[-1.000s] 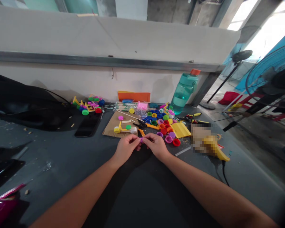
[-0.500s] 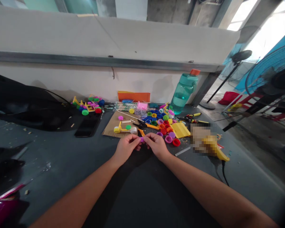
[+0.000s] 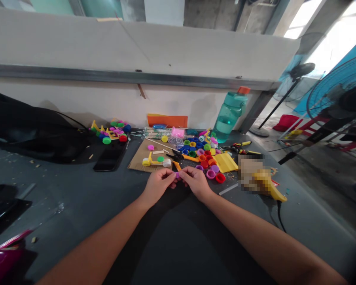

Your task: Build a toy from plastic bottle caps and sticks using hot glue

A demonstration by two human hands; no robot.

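Between the fingertips of both my hands sits a small purple piece [image 3: 177, 174], mostly covered, so its exact kind does not show. My left hand [image 3: 159, 183] pinches it from the left and my right hand [image 3: 196, 183] from the right. Just beyond them lies a cardboard sheet [image 3: 135, 161] bearing a small yellow and white toy-like assembly [image 3: 157, 161] with a green cap [image 3: 160, 158]. A lump of pink material [image 3: 150, 147] rests there too. To the right of my fingers are several loose bottle caps, among them a purple one [image 3: 210, 174] and a red one [image 3: 220, 178].
A teal water bottle [image 3: 228, 116] stands at the back right. Further right lie a yellow corded tool [image 3: 269, 186], partly pixelated, and pliers [image 3: 241, 145]. On the left are a phone [image 3: 109, 158], colourful small assemblies [image 3: 112, 132] and a black bag [image 3: 32, 130].
My hands and the purple piece stay almost in place. A brown strip hanging on the wall behind has swung to a slant.
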